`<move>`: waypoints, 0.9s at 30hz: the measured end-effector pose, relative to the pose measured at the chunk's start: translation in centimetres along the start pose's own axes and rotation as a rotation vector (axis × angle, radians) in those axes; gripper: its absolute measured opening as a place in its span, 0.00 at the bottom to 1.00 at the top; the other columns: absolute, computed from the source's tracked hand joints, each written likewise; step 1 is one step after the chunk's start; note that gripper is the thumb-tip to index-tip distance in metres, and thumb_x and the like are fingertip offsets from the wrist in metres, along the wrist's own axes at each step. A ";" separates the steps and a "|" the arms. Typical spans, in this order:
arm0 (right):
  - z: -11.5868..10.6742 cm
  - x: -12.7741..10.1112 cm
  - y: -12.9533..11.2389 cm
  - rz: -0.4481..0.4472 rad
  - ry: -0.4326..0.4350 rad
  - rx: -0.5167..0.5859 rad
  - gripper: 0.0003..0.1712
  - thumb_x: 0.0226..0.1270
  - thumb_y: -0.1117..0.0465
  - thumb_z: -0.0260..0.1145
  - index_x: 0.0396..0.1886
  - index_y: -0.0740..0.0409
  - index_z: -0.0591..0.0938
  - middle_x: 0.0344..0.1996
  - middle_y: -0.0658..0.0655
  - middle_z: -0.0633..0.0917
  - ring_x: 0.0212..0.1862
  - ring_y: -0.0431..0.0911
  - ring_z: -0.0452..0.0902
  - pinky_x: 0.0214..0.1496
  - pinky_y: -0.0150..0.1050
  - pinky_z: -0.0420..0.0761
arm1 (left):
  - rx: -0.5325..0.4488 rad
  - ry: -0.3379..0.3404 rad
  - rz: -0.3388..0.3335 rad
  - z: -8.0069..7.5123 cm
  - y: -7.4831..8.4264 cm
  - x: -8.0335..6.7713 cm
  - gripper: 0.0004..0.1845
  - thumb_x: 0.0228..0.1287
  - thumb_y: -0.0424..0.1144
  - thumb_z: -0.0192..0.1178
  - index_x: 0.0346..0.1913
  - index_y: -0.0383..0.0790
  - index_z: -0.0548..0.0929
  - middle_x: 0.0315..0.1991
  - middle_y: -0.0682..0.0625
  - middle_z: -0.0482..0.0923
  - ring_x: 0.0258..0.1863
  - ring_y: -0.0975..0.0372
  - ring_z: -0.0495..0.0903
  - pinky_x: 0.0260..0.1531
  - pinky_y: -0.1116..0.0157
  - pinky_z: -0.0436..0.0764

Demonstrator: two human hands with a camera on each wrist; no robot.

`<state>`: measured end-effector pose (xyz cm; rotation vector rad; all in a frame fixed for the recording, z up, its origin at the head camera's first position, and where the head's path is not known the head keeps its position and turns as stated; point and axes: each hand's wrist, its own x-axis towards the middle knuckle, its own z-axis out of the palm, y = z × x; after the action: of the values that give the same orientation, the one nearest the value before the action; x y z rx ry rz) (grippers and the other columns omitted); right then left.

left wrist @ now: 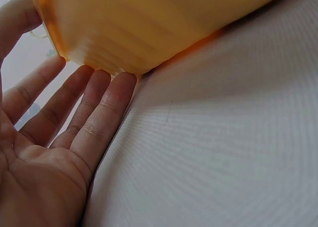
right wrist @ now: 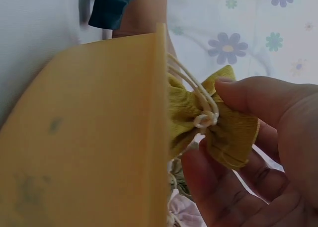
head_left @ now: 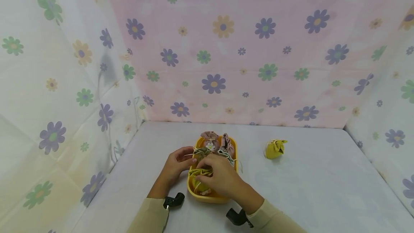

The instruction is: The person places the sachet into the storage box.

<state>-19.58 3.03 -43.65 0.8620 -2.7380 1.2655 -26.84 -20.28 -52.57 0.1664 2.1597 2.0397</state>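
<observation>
My right hand (head_left: 223,176) reaches over a yellow plastic basket (head_left: 211,199) and pinches the gathered top of a mustard-yellow drawstring pouch (right wrist: 231,130) at its near end. The thumb lies on the cloth flap, with fingers curled beneath it; a cream cord cinches the pouch's neck. On the basket's left side, my left hand (head_left: 174,166) has fairly straight fingers, their tips (left wrist: 124,83) against the outer wall near the base. Also inside the basket are two dusky pink pouches, a dark green pouch (head_left: 201,152) and a pale one (head_left: 226,155), partly hidden by my right hand.
Another yellow drawstring pouch (head_left: 274,150) stands on the white table (head_left: 310,186), to the right of the basket. Flower-printed cloth (head_left: 239,56) hangs behind the table and along both sides. Each wrist wears a black camera mount (head_left: 174,200).
</observation>
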 end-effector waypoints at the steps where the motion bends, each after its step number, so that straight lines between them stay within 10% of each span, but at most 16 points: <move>1: -0.1 0.0 0.0 -0.002 0.002 -0.003 0.09 0.63 0.50 0.78 0.40 0.38 0.86 0.41 0.35 0.83 0.46 0.34 0.78 0.52 0.35 0.82 | 0.000 0.000 -0.001 0.0 0.0 0.0 0.31 0.59 0.47 0.78 0.64 0.48 0.80 0.64 0.48 0.80 0.63 0.53 0.81 0.52 0.58 0.88; 15: -2.2 -0.6 -0.2 -0.019 0.027 0.019 0.12 0.63 0.49 0.78 0.45 0.40 0.87 0.43 0.42 0.85 0.46 0.41 0.82 0.45 0.35 0.86 | 0.002 0.000 -0.005 0.0 0.0 -0.1 0.31 0.58 0.49 0.78 0.64 0.49 0.80 0.64 0.48 0.80 0.63 0.54 0.81 0.53 0.58 0.88; 27: -5.7 -1.7 1.6 -0.077 0.226 -0.031 0.12 0.62 0.54 0.80 0.44 0.42 0.87 0.40 0.42 0.86 0.42 0.43 0.82 0.40 0.39 0.88 | 0.032 0.023 -0.002 0.2 0.0 -0.1 0.32 0.57 0.49 0.78 0.64 0.50 0.80 0.64 0.50 0.80 0.63 0.54 0.81 0.52 0.58 0.88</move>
<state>-20.11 8.73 -41.32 0.7623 -2.5179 1.2203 -26.68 -20.07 -52.54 0.1456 2.2064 2.0159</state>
